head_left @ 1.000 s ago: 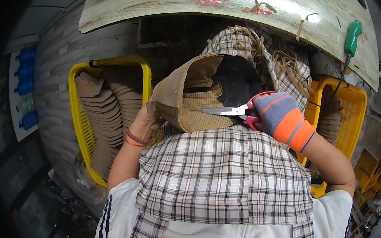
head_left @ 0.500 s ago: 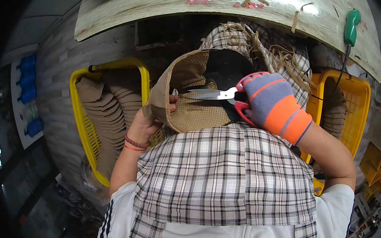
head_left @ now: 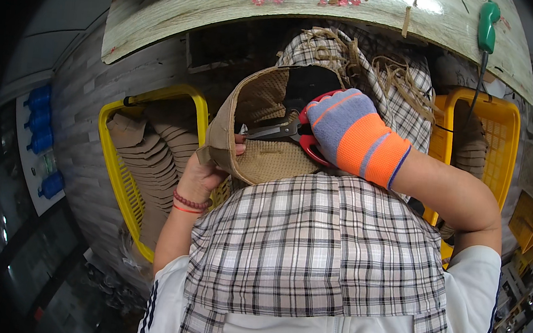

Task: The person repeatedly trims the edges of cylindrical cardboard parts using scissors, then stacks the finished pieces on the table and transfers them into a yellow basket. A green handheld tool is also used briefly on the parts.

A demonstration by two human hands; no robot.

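A tan fabric piece with a textured inside and a black section (head_left: 280, 158) is curved into a wide open ring above my lap. My bare left hand (head_left: 206, 169) is closed on its left edge, thumb on the inner side and the other fingers mostly hidden behind the cloth. My right hand (head_left: 358, 133), in a grey and orange glove, grips the red handles of a pair of scissors (head_left: 276, 131). The blades lie inside the ring and point left, their tips close to my left fingertips. Whether the tips touch the cloth is hard to tell.
Yellow baskets with stacked brown pieces stand to the left (head_left: 109, 156) and right (head_left: 503, 143). Ahead runs a pale table (head_left: 183, 32) with a green handheld tool (head_left: 488, 27) and its cord. Loose tan strips (head_left: 400, 83) lie on checked cloth below it.
My right hand has moved left with the scissors, bringing the blade tips nearer my left fingers. My left hand keeps its hold on the fabric piece.
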